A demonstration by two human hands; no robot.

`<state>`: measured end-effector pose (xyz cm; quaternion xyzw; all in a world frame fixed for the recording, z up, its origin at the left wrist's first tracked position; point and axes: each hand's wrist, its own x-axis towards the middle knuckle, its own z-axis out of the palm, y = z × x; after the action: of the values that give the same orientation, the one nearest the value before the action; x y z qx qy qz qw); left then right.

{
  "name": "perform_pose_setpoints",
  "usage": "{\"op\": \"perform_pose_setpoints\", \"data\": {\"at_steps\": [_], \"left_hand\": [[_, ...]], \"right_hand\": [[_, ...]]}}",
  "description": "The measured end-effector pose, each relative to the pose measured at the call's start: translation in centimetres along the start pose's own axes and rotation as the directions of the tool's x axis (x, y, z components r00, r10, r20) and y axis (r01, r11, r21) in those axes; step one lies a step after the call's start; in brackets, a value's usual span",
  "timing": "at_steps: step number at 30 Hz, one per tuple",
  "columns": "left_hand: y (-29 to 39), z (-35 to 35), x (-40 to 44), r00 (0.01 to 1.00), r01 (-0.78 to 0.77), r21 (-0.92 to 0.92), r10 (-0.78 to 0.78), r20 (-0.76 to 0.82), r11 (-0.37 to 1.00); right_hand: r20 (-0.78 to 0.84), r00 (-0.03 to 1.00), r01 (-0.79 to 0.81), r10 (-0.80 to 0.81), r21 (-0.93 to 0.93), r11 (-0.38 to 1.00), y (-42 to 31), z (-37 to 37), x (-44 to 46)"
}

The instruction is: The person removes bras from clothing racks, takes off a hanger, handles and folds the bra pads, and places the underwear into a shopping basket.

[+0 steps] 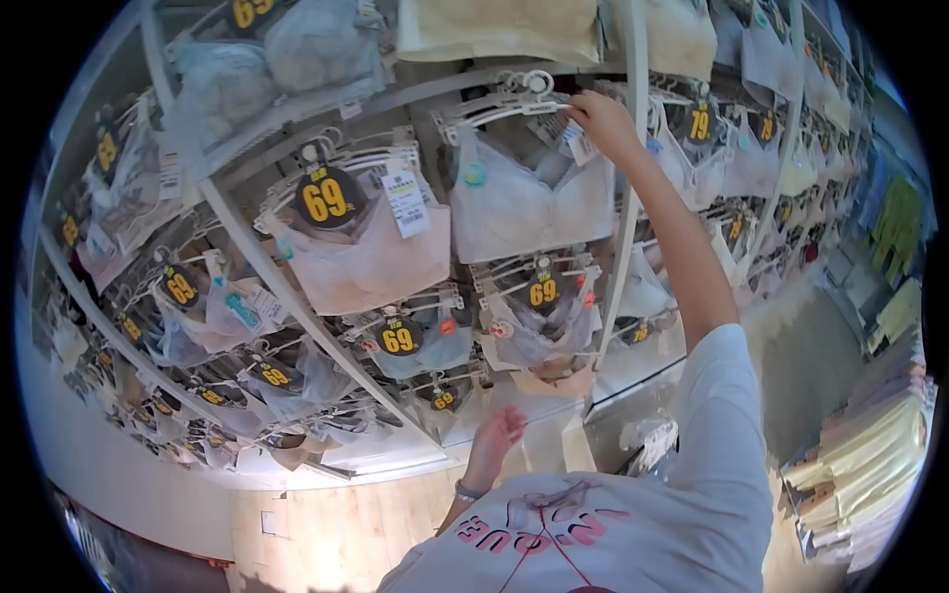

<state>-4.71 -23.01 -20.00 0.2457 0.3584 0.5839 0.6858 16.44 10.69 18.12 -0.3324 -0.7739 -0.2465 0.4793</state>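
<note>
**Right arm stretched high to a hanger, left hand low and free**

From where I stand, the right arm goes up past the shoulder, nearly straight, crossing in front of a pale upright post [636, 59] of the rack. At its far end the right hand [601, 123] bends inward at the wrist, the fingers [576, 105] pinching the right end of a clear hanger [522, 107]. From that hanger hangs a white bra [534, 208], facing out at the front of its row, with a paper tag [580, 146] dangling just below the fingers.

The left hand [490, 443] is much lower, raised in front of the body from a bent elbow. It is a little blurred, but its fingers look loosely curled and parted, with nothing between them. A band [470, 490] circles that wrist. The nearest goods to it are the lowest hanging pieces, apart from the hand.

Left of the white bra, a pale pink bra [368, 262] hangs close by under a round black sign [329, 200] reading 69. The person wears a white T-shirt [643, 529] with pink lettering.
</note>
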Motion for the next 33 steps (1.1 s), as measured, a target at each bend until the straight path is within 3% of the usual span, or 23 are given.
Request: {"op": "perform_pose_setpoints", "data": {"at_steps": [3,7,10,13,14,15,16,17,19,20,23,26,27,30,33], "left_hand": [[-2.5,-3.7,-1.9,0.99,0.144,-0.002,-0.144,-0.008,0.99],[-3.7,-6.4,-4.2,0.938,0.284,0.18,-0.234,-0.257,0.942],[-1.5,-4.7,-5.3,0.957,0.134,0.345,-0.031,-0.289,0.929],[1.6,-2.8,-4.0,0.956,-0.12,0.482,0.232,-0.18,0.868],[2.7,-2.7,-3.1,0.913,-0.3,0.573,0.403,-0.058,0.762],[4.8,-1.4,-2.8,0.859,-0.379,0.673,0.511,0.002,0.635],[7.1,1.5,-3.1,0.76,-0.499,0.655,0.65,0.016,0.568],[9.5,3.3,-3.3,0.638,-0.543,0.754,0.766,0.083,0.37],[12.5,6.5,-3.9,0.424,-0.479,0.873,0.895,0.137,0.094],[13.3,7.8,-3.9,0.422,-0.445,0.895,0.887,0.188,0.022],[12.6,10.0,-2.3,0.425,-0.32,0.922,0.838,0.344,-0.216],[9.5,9.5,-1.0,0.752,-0.194,0.962,0.659,0.019,0.194],[7.5,7.6,0.2,0.698,-0.178,0.984,0.709,0.103,0.032],[4.0,7.7,0.3,0.851,0.034,0.962,0.513,0.115,-0.271],[2.8,9.5,-0.3,0.952,-0.062,0.972,0.28,0.126,-0.225]], "right_hand": [[-0.21,0.978,-0.019,0.017,-0.007,1.0,-0.4,-1.1,0.2],[-0.194,0.98,-0.035,0.039,0.025,0.999,0.1,-2.2,-1.3],[-0.269,0.963,0.016,0.007,0.083,0.996,-1.3,-4.4,-3.6],[-0.167,0.986,0.046,-0.026,0.115,0.992,-4.3,-8.0,-6.2],[-0.101,0.994,0.036,-0.028,0.082,0.996,-5.4,-9.1,-7.3],[-0.034,0.999,0.03,-0.028,0.046,0.998,-6.6,-10.1,-8.6],[0.035,0.999,0.035,-0.036,0.033,0.999,-8.1,-11.3,-9.8],[0.105,0.994,0.041,-0.042,0.018,0.999,-9.6,-12.2,-11.2],[0.192,0.981,0.0,-0.022,0.114,0.994,-12.3,-13.7,-14.6],[0.224,0.975,-0.035,0.0,0.153,0.988,-13.5,-13.9,-16.5],[0.344,0.936,-0.162,0.069,0.248,0.955,-16.7,-14.3,-22.4],[0.469,0.859,-0.33,0.204,0.203,0.922,-18.7,-14.0,-27.8],[0.507,0.824,-0.386,0.253,0.174,0.906,-19.1,-14.1,-29.4],[0.541,0.771,-0.44,0.337,0.069,0.896,-19.4,-13.1,-33.2],[0.587,0.721,-0.458,0.368,0.007,0.889,-20.4,-12.7,-35.9]]}}
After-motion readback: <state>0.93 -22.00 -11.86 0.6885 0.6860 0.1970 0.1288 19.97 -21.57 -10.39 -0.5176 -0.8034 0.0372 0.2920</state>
